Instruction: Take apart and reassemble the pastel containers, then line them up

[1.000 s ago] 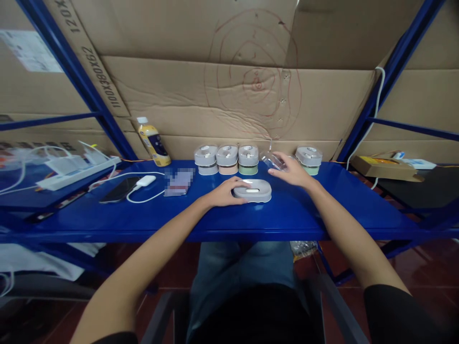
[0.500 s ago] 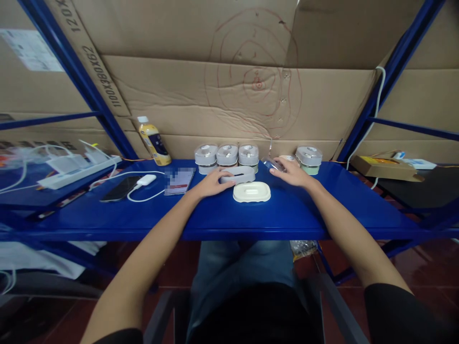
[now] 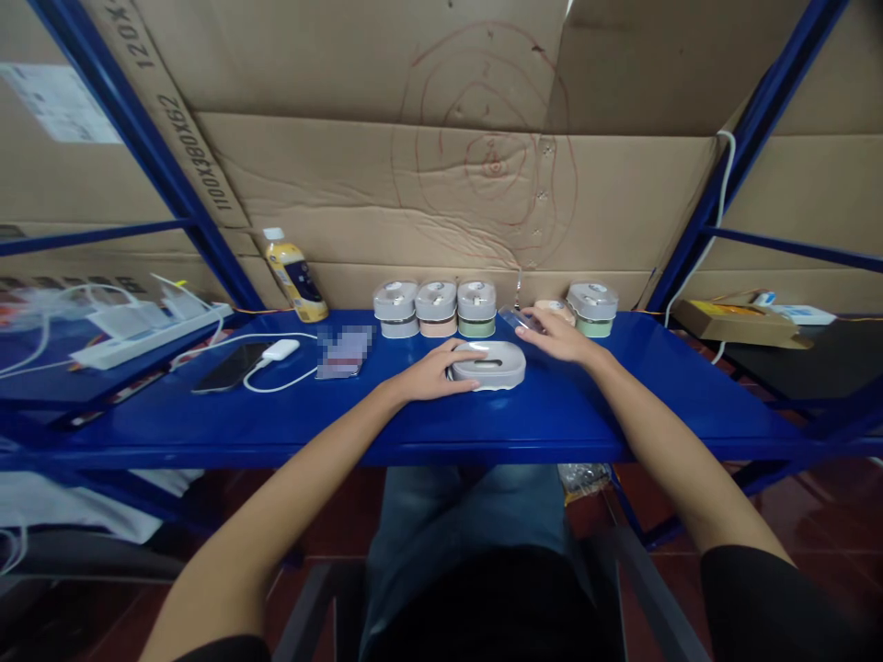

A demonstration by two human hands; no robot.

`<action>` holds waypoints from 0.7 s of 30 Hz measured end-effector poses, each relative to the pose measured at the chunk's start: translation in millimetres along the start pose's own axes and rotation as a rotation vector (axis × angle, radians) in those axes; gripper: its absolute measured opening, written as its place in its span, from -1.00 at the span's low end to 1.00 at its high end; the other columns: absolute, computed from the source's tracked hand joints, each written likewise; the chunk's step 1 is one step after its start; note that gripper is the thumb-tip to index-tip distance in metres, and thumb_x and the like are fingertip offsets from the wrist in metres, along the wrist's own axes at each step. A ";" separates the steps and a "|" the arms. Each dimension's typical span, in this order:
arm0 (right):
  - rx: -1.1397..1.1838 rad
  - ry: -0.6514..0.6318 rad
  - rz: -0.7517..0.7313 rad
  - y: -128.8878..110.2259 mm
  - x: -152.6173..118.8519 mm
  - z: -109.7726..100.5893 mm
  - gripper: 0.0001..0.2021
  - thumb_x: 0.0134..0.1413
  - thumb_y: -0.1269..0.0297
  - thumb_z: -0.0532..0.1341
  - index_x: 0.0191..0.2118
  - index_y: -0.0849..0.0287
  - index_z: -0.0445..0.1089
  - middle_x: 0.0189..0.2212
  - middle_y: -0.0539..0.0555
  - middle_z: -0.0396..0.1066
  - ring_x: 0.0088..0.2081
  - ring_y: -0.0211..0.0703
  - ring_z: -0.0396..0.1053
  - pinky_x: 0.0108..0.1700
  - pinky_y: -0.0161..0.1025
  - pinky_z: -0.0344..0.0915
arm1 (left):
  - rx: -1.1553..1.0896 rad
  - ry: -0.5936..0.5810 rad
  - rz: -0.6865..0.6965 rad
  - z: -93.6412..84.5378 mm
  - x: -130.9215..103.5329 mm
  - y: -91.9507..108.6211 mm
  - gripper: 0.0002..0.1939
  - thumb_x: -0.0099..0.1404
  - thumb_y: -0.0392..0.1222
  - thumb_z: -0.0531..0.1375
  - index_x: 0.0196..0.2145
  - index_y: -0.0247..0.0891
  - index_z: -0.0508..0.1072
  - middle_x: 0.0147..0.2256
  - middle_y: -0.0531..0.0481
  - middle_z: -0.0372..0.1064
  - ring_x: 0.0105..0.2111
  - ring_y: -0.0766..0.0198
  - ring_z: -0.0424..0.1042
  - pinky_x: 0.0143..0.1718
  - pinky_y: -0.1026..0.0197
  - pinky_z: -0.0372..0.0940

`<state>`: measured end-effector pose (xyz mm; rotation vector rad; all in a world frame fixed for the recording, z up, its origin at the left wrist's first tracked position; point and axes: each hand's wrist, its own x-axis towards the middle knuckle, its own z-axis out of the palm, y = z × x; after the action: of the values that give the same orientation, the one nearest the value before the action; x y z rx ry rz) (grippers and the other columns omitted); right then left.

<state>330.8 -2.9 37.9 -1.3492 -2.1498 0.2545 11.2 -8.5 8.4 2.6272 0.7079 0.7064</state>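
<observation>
My left hand [image 3: 441, 372] is closed around the left end of a grey oval cover [image 3: 507, 368] with a slot in its top. The cover sits over the cream oval piece, which is now hidden beneath it. Farther back, my right hand [image 3: 562, 338] grips a small clear plastic lid [image 3: 511, 318] just above the shelf. Behind that hand a peach-coloured piece [image 3: 556, 309] is partly hidden. To its right stands a small lidded box with a green base [image 3: 593, 311].
Three similar lidded boxes [image 3: 437, 313] line the back. Left of them stand a yellow drink bottle [image 3: 296, 276], a phone [image 3: 346, 351], and a dark phone [image 3: 231, 366] with a white cable and adapter [image 3: 281, 349]. Blue posts [image 3: 751, 119] and cardboard [image 3: 310, 184] bound the blue shelf.
My left hand has brought the grey cover right and toward me, over the cream piece. My right hand still holds the clear lid and has barely moved.
</observation>
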 end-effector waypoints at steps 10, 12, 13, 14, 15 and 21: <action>0.038 -0.039 -0.318 -29.8 -4.4 19.5 -0.20 0.06 -0.20 0.44 0.34 0.09 0.37 0.21 0.26 0.48 0.18 0.27 0.46 0.22 0.21 0.39 | -0.097 0.039 -0.216 12.3 2.1 -14.7 0.32 0.00 0.24 0.54 0.50 -0.28 -0.01 0.33 -0.43 0.30 0.33 -0.32 0.33 0.34 -0.29 0.21; 0.013 -0.082 -0.358 -37.9 -5.5 28.6 -0.15 0.01 -0.23 0.46 0.35 0.06 0.37 0.20 0.24 0.49 0.20 0.27 0.45 0.25 0.22 0.36 | -0.152 0.046 -0.231 13.7 2.4 -13.2 0.39 -0.03 0.21 0.55 0.51 -0.31 -0.09 0.34 -0.46 0.28 0.35 -0.32 0.30 0.35 -0.28 0.20; -0.001 -0.101 -0.369 -41.3 -6.1 32.7 -0.13 0.00 -0.25 0.47 0.36 0.06 0.36 0.20 0.24 0.48 0.21 0.27 0.44 0.26 0.22 0.36 | -0.176 0.047 -0.231 13.9 2.5 -12.3 0.40 -0.04 0.19 0.56 0.52 -0.32 -0.11 0.35 -0.47 0.26 0.36 -0.32 0.29 0.35 -0.27 0.20; -0.014 -0.116 -0.375 -44.1 -6.6 36.3 -0.11 -0.01 -0.26 0.46 0.37 0.06 0.35 0.20 0.25 0.48 0.22 0.27 0.43 0.27 0.22 0.35 | -0.194 0.047 -0.229 13.8 2.5 -11.4 0.40 -0.03 0.17 0.56 0.52 -0.31 -0.12 0.35 -0.46 0.27 0.37 -0.31 0.28 0.36 -0.26 0.19; -0.025 -0.129 -0.375 -46.1 -7.1 39.1 -0.09 -0.01 -0.27 0.46 0.38 0.07 0.34 0.21 0.25 0.47 0.23 0.27 0.42 0.27 0.22 0.34 | -0.209 0.044 -0.225 13.6 2.5 -10.6 0.40 -0.03 0.16 0.56 0.52 -0.31 -0.12 0.35 -0.45 0.29 0.37 -0.30 0.29 0.36 -0.25 0.19; -0.115 -0.184 -0.330 -52.0 -8.8 43.3 -0.07 0.09 -0.34 0.36 0.43 0.10 0.27 0.22 0.31 0.42 0.18 0.29 0.44 0.20 0.20 0.39 | -0.217 0.033 -0.227 12.1 2.7 -10.4 0.40 -0.04 0.14 0.56 0.52 -0.32 -0.11 0.31 -0.41 0.34 0.35 -0.28 0.31 0.37 -0.23 0.18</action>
<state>269.6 -28.9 22.8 -1.0406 -2.5338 0.1290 15.8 -0.6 -5.0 2.3004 0.8699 0.7166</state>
